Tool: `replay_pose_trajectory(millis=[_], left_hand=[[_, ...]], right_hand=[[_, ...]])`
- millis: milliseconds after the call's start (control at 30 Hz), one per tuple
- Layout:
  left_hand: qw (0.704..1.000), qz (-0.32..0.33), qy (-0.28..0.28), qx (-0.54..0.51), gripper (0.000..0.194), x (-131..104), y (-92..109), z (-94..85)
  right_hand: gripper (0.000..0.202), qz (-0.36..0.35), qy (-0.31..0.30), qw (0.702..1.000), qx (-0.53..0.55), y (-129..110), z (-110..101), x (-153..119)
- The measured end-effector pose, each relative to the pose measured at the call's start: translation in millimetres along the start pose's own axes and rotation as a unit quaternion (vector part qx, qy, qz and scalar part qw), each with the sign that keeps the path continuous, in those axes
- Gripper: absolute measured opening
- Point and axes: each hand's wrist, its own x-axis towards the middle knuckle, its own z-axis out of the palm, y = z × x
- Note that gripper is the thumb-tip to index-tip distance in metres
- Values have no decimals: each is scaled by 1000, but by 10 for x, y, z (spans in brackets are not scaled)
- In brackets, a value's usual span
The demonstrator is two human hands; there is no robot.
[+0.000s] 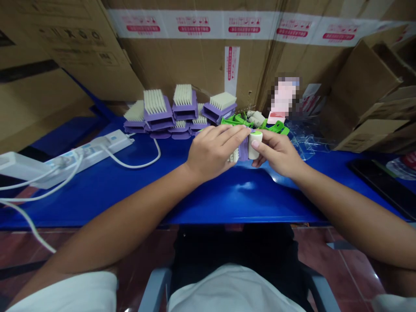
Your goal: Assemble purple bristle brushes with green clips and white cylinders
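Note:
My left hand (214, 149) is closed over a purple brush head (243, 149), whose pale bristles show under the fingers. In my right hand (277, 149), thumb and fingers pinch a white rounded part (255, 146) with a green top. This part sits right against the purple brush head; whether the two are joined cannot be made out. Behind my right hand lie several bright green plastic pieces (277, 127) and small white parts (256, 118). To the left, several purple brush heads (159, 113) with white bristles are piled up, most with bristles upward.
A white power strip (86, 156) with cables lies on the blue table (208, 203) at left. Cardboard boxes (195, 56) wall off the back. Clear plastic pieces (303, 138) lie right of the green ones. A black phone-like slab (383, 186) is at far right.

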Motion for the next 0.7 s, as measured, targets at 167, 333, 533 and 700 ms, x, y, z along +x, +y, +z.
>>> replay_pose_trajectory(millis=[167,333,533,700], left_hand=[[999,17,-10,25,57,-18,-59,13],[998,40,-5,39,54,-17,-63,4],[996,64,12,63,48,-9,-72,11],[995,74,25,64,45,-8,-64,3]], right_hand=[[58,-44,14,998,-48,40,-24,19],[58,-104,9,986,-128,2,-40,22],[56,-96,4,986,-134,-17,-41,3],[49,-98,0,986,-133,-38,-41,0]])
